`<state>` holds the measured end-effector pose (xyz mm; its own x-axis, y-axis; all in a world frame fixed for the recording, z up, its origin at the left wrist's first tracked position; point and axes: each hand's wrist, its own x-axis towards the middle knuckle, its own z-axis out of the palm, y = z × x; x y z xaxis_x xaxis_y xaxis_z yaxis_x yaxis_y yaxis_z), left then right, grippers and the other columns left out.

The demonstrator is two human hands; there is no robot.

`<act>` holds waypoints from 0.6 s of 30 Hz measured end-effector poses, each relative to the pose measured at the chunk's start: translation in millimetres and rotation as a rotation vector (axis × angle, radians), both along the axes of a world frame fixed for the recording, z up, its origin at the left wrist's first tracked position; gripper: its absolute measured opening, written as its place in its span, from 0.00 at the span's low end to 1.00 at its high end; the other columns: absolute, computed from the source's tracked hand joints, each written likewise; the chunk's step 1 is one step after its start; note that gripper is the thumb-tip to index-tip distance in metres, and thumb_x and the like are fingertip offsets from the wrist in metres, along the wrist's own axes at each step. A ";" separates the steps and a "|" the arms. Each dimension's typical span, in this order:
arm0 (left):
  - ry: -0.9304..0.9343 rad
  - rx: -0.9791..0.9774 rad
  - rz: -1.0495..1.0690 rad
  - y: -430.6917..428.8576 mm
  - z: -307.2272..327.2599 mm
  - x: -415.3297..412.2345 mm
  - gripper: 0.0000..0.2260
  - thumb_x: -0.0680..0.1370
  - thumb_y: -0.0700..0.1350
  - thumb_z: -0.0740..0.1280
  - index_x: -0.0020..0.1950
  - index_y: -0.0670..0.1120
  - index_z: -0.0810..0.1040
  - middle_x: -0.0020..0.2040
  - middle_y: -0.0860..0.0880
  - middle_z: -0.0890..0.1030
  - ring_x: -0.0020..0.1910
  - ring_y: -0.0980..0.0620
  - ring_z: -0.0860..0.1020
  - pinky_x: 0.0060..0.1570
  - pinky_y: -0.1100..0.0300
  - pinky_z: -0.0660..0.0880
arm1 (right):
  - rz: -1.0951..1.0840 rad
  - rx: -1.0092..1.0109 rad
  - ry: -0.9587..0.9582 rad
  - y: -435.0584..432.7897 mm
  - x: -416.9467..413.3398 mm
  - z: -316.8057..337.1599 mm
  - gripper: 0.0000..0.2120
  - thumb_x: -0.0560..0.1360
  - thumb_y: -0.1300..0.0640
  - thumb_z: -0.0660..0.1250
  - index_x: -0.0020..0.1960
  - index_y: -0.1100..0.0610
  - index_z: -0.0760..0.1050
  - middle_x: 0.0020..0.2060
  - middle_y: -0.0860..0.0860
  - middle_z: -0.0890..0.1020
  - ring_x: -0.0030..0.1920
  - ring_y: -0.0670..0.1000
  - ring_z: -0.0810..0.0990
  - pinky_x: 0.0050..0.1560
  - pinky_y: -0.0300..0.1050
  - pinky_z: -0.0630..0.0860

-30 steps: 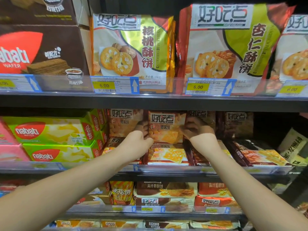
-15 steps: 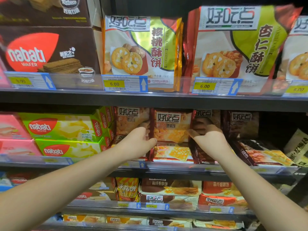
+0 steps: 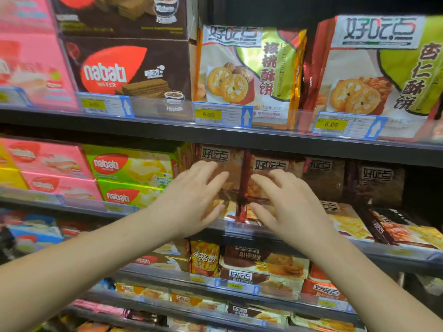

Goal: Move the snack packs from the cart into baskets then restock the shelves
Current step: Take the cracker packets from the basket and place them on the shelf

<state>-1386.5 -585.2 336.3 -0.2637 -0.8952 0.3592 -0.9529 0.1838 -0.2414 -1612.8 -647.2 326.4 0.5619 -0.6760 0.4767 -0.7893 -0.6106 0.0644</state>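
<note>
Brown snack packs stand upright on the middle shelf [image 3: 311, 149]. My left hand [image 3: 191, 197] lies flat with fingers spread against the front of one brown snack pack [image 3: 230, 168]. My right hand [image 3: 285, 200], fingers also apart, rests on the front of the neighbouring brown snack pack [image 3: 271, 165]. Neither hand grips a pack. More such packs [image 3: 323, 178] stand to the right, and flat packs [image 3: 350, 224] lie in front of them.
Green and pink wafer boxes [image 3: 129, 168] fill the middle shelf's left. Above stand a brown wafer box [image 3: 124, 68] and large biscuit bags [image 3: 249, 73] behind price tags [image 3: 223, 115]. Lower shelves [image 3: 239, 287] hold more packs. A dark gap [image 3: 422, 188] is at the right.
Both hands have pulled out from between the packs and now lie open on their fronts. The view has shifted left and closer to the shelf.
</note>
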 end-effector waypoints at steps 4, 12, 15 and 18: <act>-0.046 -0.019 0.050 31.4 -2.1 26.5 0.30 0.81 0.60 0.63 0.77 0.44 0.69 0.76 0.40 0.70 0.75 0.40 0.68 0.73 0.45 0.70 | 0.119 0.044 0.020 11.3 36.1 2.1 0.27 0.76 0.42 0.69 0.73 0.48 0.72 0.70 0.53 0.74 0.71 0.57 0.71 0.69 0.55 0.70; -0.083 0.047 0.282 135.0 -3.6 84.6 0.28 0.78 0.60 0.59 0.72 0.44 0.73 0.69 0.40 0.75 0.65 0.39 0.76 0.59 0.45 0.78 | 0.487 0.128 -0.023 59.4 132.9 -2.5 0.25 0.76 0.40 0.68 0.71 0.47 0.73 0.68 0.52 0.75 0.69 0.55 0.72 0.66 0.54 0.71; -0.122 0.092 0.421 188.4 -9.7 102.2 0.28 0.76 0.58 0.59 0.69 0.42 0.76 0.67 0.38 0.76 0.63 0.38 0.78 0.56 0.46 0.79 | 0.638 0.155 -0.023 87.7 173.8 -9.8 0.26 0.75 0.42 0.70 0.71 0.48 0.73 0.68 0.52 0.75 0.68 0.57 0.74 0.65 0.54 0.72; -0.185 0.173 0.544 250.8 -12.3 118.2 0.26 0.73 0.56 0.65 0.66 0.42 0.78 0.65 0.39 0.78 0.60 0.38 0.79 0.53 0.47 0.80 | 0.798 0.180 -0.036 123.1 215.5 -19.4 0.26 0.74 0.42 0.69 0.69 0.49 0.75 0.66 0.52 0.76 0.66 0.56 0.75 0.64 0.54 0.73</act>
<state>-1268.3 -334.5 324.0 0.2049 -0.9606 0.1879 -0.8661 -0.2673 -0.4224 -1397.3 -524.1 307.0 0.8926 -0.1467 0.4262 -0.1121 -0.9881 -0.1053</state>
